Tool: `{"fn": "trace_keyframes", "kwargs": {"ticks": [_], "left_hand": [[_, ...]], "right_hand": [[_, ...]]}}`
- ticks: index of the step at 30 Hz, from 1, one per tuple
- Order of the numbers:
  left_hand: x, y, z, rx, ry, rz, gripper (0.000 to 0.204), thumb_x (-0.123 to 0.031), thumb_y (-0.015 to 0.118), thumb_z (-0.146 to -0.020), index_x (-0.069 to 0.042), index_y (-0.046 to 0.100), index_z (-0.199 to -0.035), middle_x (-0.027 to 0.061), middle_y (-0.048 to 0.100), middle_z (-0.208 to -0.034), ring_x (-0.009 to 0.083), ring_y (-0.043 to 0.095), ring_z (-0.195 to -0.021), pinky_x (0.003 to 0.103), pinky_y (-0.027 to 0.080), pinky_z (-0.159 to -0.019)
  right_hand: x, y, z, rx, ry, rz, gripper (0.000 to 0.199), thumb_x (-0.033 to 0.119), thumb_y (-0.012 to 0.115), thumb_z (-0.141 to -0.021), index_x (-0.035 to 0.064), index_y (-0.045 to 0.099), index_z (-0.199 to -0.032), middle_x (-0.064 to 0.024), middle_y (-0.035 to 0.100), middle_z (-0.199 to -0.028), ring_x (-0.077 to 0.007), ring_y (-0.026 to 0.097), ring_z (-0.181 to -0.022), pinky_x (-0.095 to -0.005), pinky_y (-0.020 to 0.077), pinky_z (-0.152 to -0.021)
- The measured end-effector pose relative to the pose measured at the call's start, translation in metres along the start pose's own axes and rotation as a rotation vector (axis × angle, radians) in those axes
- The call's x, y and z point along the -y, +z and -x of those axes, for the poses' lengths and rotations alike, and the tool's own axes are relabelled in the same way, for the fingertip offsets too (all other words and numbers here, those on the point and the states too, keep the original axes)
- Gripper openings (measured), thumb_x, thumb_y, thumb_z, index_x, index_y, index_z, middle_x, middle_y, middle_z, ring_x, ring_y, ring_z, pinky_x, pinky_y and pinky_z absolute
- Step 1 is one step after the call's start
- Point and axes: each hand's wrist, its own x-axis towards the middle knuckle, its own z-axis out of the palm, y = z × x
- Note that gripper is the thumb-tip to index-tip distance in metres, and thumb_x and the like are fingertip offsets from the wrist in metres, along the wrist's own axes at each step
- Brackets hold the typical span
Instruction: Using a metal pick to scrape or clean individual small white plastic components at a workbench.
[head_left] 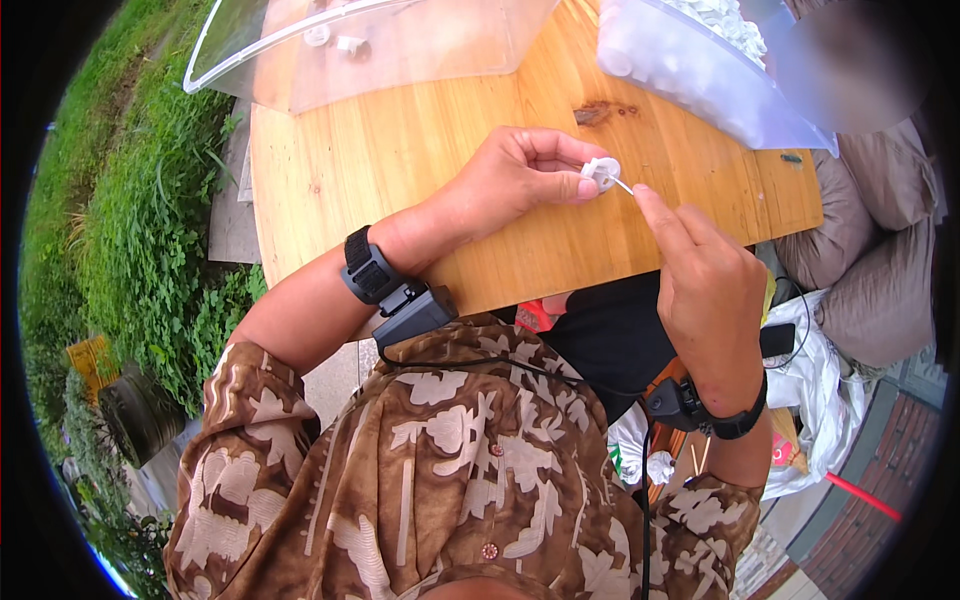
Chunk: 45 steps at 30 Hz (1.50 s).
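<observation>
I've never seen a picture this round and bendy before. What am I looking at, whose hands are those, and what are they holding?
The picture comes from a small camera worn on a person's head, looking down, so you see their own arms. Its wide lens bends straight edges, which makes it look round.

The left hand pinches a small white round plastic part. The right hand holds a thin white pin against that part. Both wrists wear black straps with little boxes on them.

Underneath is a wooden table. On it sit a clear plastic tub holding a few white parts, and a clear bag full of white pieces. Grass grows to the left.
</observation>
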Motion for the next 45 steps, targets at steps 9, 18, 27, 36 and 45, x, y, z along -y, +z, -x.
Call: {"fn": "trace_keyframes", "kwargs": {"ticks": [9, 18, 27, 36, 45], "left_hand": [[-0.001, 0.002, 0.001, -0.009, -0.018, -0.048, 0.032, -0.005, 0.070, -0.085, 0.002, 0.062, -0.115, 0.0084, 0.069, -0.106, 0.0115, 0.065, -0.096, 0.024, 0.051, -0.088], [0.003, 0.001, 0.002, -0.006, 0.046, -0.173, 0.028, -0.003, 0.069, -0.084, 0.001, 0.064, -0.112, 0.0068, 0.069, -0.103, 0.0089, 0.065, -0.091, 0.023, 0.052, -0.084], [-0.002, 0.001, -0.001, -0.011, 0.014, -0.084, 0.029, -0.004, 0.070, -0.084, 0.001, 0.063, -0.112, 0.0076, 0.069, -0.104, 0.0107, 0.065, -0.093, 0.024, 0.051, -0.086], [-0.001, 0.001, -0.001, -0.020, -0.011, -0.047, 0.029, -0.004, 0.069, -0.085, 0.001, 0.062, -0.112, 0.0091, 0.069, -0.106, 0.0121, 0.065, -0.095, 0.025, 0.052, -0.087], [-0.001, 0.001, -0.001, -0.006, 0.009, -0.050, 0.030, -0.005, 0.070, -0.084, 0.001, 0.062, -0.113, 0.0091, 0.069, -0.105, 0.0118, 0.065, -0.095, 0.024, 0.052, -0.086]], "right_hand": [[0.007, 0.010, -0.003, 0.010, 0.013, 0.053, 0.041, 0.002, 0.056, -0.076, 0.0053, 0.063, -0.116, -0.0065, 0.054, -0.075, -0.0230, 0.062, -0.066, -0.0354, 0.0497, -0.056], [-0.005, 0.008, -0.006, 0.102, -0.072, -0.002, 0.042, 0.000, 0.054, -0.076, 0.0052, 0.063, -0.116, -0.0084, 0.054, -0.076, -0.0265, 0.060, -0.063, -0.0376, 0.0483, -0.055], [0.001, 0.003, 0.003, 0.035, -0.012, 0.054, 0.041, 0.000, 0.055, -0.077, 0.0075, 0.063, -0.117, -0.0078, 0.056, -0.077, -0.0266, 0.061, -0.063, -0.0372, 0.0481, -0.054], [0.002, 0.008, -0.003, -0.001, -0.014, 0.062, 0.040, 0.002, 0.056, -0.077, 0.0066, 0.063, -0.116, -0.0061, 0.055, -0.075, -0.0233, 0.061, -0.063, -0.0355, 0.0491, -0.053], [0.007, 0.009, -0.006, 0.018, -0.005, 0.136, 0.038, 0.002, 0.056, -0.077, 0.0048, 0.063, -0.114, -0.0059, 0.054, -0.075, -0.0215, 0.062, -0.064, -0.0342, 0.0498, -0.054]]}}
